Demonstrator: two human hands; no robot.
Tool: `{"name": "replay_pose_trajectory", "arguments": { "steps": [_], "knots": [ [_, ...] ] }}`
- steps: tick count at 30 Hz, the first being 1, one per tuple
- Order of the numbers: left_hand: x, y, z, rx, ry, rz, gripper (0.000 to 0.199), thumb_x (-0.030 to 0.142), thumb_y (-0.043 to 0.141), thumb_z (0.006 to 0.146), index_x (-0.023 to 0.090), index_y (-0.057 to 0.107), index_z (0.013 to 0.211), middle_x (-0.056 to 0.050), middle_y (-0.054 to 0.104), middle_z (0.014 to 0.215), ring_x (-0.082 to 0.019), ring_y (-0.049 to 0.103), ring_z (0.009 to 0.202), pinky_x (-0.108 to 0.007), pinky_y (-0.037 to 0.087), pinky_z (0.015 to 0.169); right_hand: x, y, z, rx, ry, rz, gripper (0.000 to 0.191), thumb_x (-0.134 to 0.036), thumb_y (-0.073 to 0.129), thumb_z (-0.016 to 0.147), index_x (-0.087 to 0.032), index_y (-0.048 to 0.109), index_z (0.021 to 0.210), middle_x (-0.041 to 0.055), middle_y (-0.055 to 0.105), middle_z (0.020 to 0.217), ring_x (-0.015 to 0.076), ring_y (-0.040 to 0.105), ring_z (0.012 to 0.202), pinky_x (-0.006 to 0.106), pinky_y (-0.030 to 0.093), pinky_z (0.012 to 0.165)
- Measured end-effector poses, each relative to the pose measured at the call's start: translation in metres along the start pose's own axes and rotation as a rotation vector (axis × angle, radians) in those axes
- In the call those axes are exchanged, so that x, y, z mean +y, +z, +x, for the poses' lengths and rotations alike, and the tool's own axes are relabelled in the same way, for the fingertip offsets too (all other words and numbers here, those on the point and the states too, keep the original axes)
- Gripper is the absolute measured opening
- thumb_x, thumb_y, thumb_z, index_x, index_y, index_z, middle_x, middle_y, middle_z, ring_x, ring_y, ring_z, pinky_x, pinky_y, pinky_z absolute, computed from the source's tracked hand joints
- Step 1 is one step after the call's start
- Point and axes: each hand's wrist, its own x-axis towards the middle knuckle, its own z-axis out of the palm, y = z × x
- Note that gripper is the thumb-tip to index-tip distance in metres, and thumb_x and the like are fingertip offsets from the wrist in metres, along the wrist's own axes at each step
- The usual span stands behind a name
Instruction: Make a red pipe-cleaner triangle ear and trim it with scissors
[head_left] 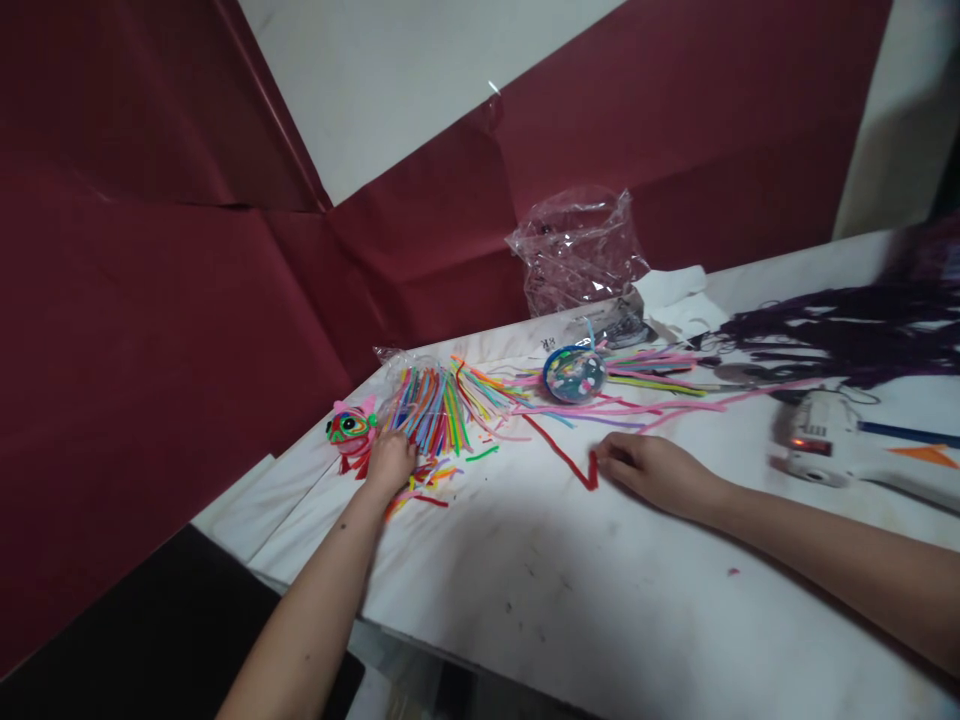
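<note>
My left hand [393, 462] rests at the near left edge of a bundle of colourful fuzzy sticks [431, 410] in clear plastic; its fingertips are hidden, so what they hold is not visible. Just left of it sits a pink and red animal-head figure [350, 427] with green-ringed eyes. Farther right, my right hand [649, 472] is closed at the bent end of a red fuzzy stick [559, 450], thumb and fingers pinched together. Short cut pieces [439, 475] lie beside my left hand.
Behind are a round decorated ball [574, 374], loose long sticks [660, 365], a clear plastic bag [577, 250] and white paper [679, 300]. At the right lie a white glue-gun-like tool [825, 440] and dark purple strands [847, 325]. The white table's [525, 580] front edge crosses below.
</note>
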Motion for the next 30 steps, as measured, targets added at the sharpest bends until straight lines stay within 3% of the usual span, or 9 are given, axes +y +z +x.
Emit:
{"name": "replay_pose_trajectory", "arguments": {
  "steps": [6, 10, 13, 16, 19, 22, 26, 30],
  "knots": [
    [-0.004, -0.001, -0.005, 0.014, 0.049, -0.032, 0.019, 0.025, 0.05, 0.076, 0.016, 0.06, 0.064, -0.006, 0.062, 0.068, -0.018, 0.058, 0.069, -0.027, 0.041, 0.066, 0.0, 0.0, -0.001, 0.008, -0.005, -0.011, 0.023, -0.034, 0.04, 0.081, -0.02, 0.058, 0.082, 0.0045, 0.065, 0.075, 0.0189, 0.058, 0.067, 0.027, 0.04, 0.061],
    [0.009, -0.017, 0.0, 0.15, 0.071, -0.055, 0.03, 0.031, 0.039, 0.083, 0.013, 0.062, 0.085, -0.015, 0.062, 0.089, -0.028, 0.055, 0.092, -0.038, 0.038, 0.081, -0.001, 0.0, -0.001, -0.001, 0.0, -0.019, 0.024, -0.034, 0.039, 0.081, -0.02, 0.057, 0.082, 0.0044, 0.064, 0.074, 0.0187, 0.058, 0.066, 0.027, 0.04, 0.06],
    [0.036, -0.021, 0.015, 0.119, 0.245, -0.123, 0.031, 0.024, 0.034, 0.085, 0.016, 0.062, 0.095, -0.011, 0.063, 0.098, -0.023, 0.053, 0.098, -0.035, 0.037, 0.087, -0.001, -0.001, -0.001, 0.002, 0.004, -0.018, 0.024, -0.034, 0.039, 0.081, -0.02, 0.057, 0.082, 0.0045, 0.064, 0.075, 0.0188, 0.058, 0.067, 0.026, 0.04, 0.06],
    [0.068, -0.011, 0.032, 0.018, 0.462, -0.191, 0.038, 0.012, 0.04, 0.08, 0.02, 0.054, 0.114, -0.005, 0.059, 0.114, -0.017, 0.052, 0.103, -0.028, 0.038, 0.089, 0.0, 0.0, -0.001, 0.012, -0.004, -0.01, 0.024, -0.034, 0.039, 0.081, -0.019, 0.058, 0.083, 0.0048, 0.065, 0.076, 0.0189, 0.058, 0.068, 0.027, 0.041, 0.062],
    [0.088, 0.003, 0.042, -0.075, 0.618, -0.206, 0.04, 0.007, 0.048, 0.073, 0.023, 0.059, 0.107, -0.003, 0.063, 0.108, -0.017, 0.054, 0.098, -0.026, 0.039, 0.086, -0.001, -0.001, -0.001, 0.013, -0.017, -0.003, 0.024, -0.034, 0.039, 0.081, -0.019, 0.058, 0.083, 0.0051, 0.065, 0.076, 0.0187, 0.059, 0.068, 0.027, 0.041, 0.063],
    [0.085, 0.01, 0.045, -0.102, 0.664, -0.195, 0.026, 0.008, 0.048, 0.072, 0.02, 0.067, 0.087, -0.006, 0.067, 0.089, -0.018, 0.056, 0.088, -0.028, 0.04, 0.083, -0.001, -0.001, -0.001, 0.012, -0.026, -0.01, 0.023, -0.033, 0.039, 0.081, -0.019, 0.058, 0.082, 0.0054, 0.065, 0.076, 0.0187, 0.058, 0.067, 0.027, 0.041, 0.062],
    [0.067, 0.01, 0.047, -0.116, 0.664, -0.173, 0.024, 0.006, 0.048, 0.07, 0.019, 0.067, 0.076, -0.005, 0.066, 0.079, -0.018, 0.057, 0.083, -0.03, 0.041, 0.082, -0.001, -0.001, -0.001, 0.005, -0.026, -0.028, 0.024, -0.033, 0.038, 0.081, -0.02, 0.058, 0.082, 0.005, 0.065, 0.076, 0.0189, 0.058, 0.068, 0.027, 0.04, 0.061],
    [0.064, 0.01, 0.052, -0.079, 0.664, -0.171, 0.032, 0.005, 0.044, 0.072, 0.02, 0.064, 0.093, -0.007, 0.063, 0.099, -0.019, 0.052, 0.099, -0.031, 0.037, 0.089, 0.0, 0.0, -0.001, 0.001, -0.035, -0.041, 0.023, -0.033, 0.038, 0.081, -0.02, 0.058, 0.082, 0.0043, 0.065, 0.076, 0.0184, 0.059, 0.067, 0.026, 0.039, 0.06]
  ]
}}
